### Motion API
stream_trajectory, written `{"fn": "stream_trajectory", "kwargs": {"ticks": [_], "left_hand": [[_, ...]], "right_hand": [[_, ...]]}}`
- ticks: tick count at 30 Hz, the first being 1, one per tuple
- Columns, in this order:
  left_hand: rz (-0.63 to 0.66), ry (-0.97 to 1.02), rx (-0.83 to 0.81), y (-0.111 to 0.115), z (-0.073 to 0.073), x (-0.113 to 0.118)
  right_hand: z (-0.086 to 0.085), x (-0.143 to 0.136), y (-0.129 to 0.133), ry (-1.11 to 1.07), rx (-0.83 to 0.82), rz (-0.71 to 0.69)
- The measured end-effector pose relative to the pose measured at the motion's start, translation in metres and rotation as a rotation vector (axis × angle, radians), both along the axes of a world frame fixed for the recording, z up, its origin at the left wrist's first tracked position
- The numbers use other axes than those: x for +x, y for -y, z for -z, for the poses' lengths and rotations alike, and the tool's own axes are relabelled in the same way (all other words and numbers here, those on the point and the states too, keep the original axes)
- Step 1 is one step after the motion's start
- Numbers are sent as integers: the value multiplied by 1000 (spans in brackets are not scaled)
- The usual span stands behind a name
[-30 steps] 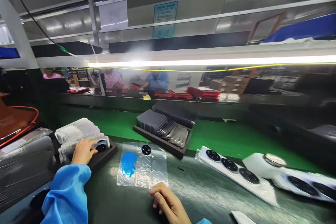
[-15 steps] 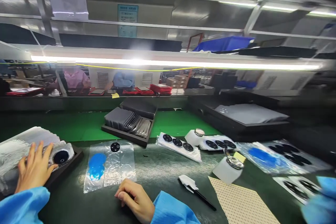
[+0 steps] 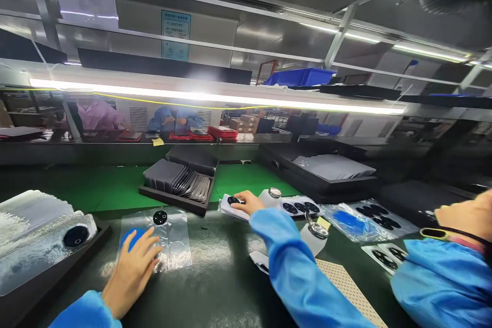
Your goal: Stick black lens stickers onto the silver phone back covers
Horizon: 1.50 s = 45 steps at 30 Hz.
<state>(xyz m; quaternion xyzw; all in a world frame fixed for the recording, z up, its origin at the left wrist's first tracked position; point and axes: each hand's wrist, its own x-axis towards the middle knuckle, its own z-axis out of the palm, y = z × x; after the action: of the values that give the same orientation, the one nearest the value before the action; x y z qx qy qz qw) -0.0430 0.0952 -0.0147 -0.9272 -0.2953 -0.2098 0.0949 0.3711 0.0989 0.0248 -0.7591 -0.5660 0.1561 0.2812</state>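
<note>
My left hand (image 3: 132,266) hovers with spread fingers over a clear plastic sheet (image 3: 179,246). Part of a blue round film (image 3: 130,237) shows behind its fingers, and a single black disc (image 3: 160,217) with small holes lies at the sheet's top edge. My right hand (image 3: 249,202) reaches forward and closes its fingertips on a white strip of black discs (image 3: 231,211), hiding most of it. Left of my left hand, a box of standing clear-film sheets (image 3: 34,230) has a black disc piece (image 3: 76,236) at its front.
Two white dispenser bottles, one (image 3: 313,238) nearer, flank another disc strip (image 3: 300,207). A perforated beige sheet (image 3: 348,287) lies under my right sleeve. A tray of dark plates (image 3: 177,179) stands behind. At the right is a co-worker's arm (image 3: 442,277).
My left hand has left the film box and moved right over the plastic sheet. My right hand has reached forward to the disc strip. The co-worker's arm has come further into view.
</note>
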Motion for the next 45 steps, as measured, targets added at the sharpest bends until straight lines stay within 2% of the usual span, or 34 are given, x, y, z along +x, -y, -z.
{"fn": "stream_trajectory", "kwargs": {"ticks": [2,4,7,13,19,28,37,45], "left_hand": [[-7,-4,-102,2,18,0],[-26,-3,-174,3,33,-1],[-57,-12,-235,5,45,-1],[-71,-19,-249,10,44,1],[-54,-12,-207,5,52,0],[-72,-6,-173,5,55,-1],[-66,13,-159,4,55,0],[-80,23,-153,4,58,1]], "right_hand": [[5,27,-6,93,-146,33],[13,41,-8,179,-261,51],[25,49,-9,291,-362,55],[37,54,-17,438,-415,45],[35,57,-23,524,-411,85],[31,45,-12,630,-314,114],[22,48,3,582,-246,-14],[20,47,1,563,-202,2]]}}
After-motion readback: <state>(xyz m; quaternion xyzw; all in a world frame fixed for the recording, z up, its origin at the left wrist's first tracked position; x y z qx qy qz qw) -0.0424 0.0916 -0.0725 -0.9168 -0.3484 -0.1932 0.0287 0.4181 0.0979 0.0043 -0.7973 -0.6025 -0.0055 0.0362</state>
